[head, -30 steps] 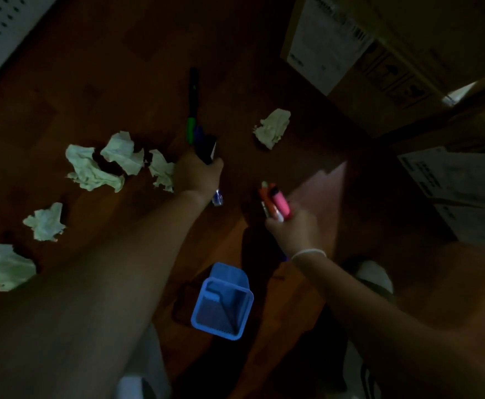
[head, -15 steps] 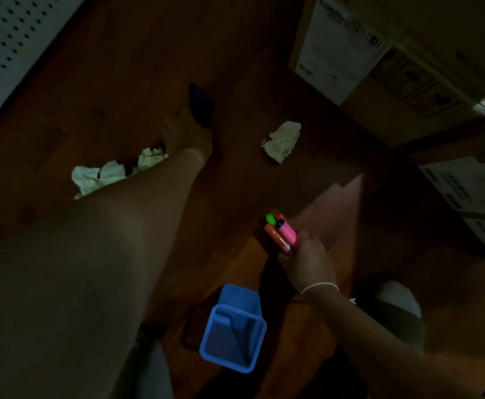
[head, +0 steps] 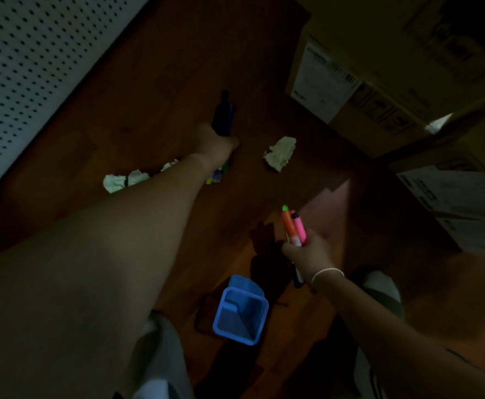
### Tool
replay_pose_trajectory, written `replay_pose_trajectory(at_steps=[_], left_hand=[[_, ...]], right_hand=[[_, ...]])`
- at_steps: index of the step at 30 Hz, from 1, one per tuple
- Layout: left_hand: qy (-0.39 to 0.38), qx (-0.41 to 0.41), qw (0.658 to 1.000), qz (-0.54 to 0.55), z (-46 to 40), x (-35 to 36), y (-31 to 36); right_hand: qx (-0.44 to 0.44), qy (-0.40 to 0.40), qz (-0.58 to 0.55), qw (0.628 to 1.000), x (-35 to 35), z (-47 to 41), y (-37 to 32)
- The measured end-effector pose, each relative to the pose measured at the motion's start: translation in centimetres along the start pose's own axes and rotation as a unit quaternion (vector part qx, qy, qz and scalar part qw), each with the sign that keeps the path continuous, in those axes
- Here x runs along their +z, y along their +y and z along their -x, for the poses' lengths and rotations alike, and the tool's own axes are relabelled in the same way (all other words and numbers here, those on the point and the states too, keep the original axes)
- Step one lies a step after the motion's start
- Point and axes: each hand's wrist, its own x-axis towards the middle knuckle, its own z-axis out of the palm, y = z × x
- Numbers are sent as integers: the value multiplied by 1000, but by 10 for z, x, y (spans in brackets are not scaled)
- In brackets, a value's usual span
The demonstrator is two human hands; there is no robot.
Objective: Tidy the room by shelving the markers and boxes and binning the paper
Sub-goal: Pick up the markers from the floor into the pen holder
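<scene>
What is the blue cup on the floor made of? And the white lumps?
The blue cup looks like plastic: smooth, even colour, thin moulded walls. The white lump and the ones beside the left arm look like crumpled paper: matte, with sharp creases. It is dark, so that is a best guess.

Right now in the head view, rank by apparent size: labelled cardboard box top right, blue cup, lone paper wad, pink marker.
1. Cardboard box, cut off by the frame.
2. Blue cup, though it sits nearer the camera.
3. Paper wad.
4. Pink marker, partly hidden in the right hand.
</scene>
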Motion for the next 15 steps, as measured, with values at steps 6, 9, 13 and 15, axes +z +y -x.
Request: replay_pose_trajectory(at_steps=[6,9,13,15], left_hand=[[-81,-56,990,100,81,-36,6],[-159,-99,975,121,127,-45,-16],[-233,-165,950,126,180,-45,-57],[-252,-186,941,127,201,-42,-78]], right_hand=[[28,-89,-50,994,-12,66,-29],[42,-133,-89,986,-5,102,-26],[51,-143,-75,986,16,134,2],[59,-155,-50,985,26,143,16]])
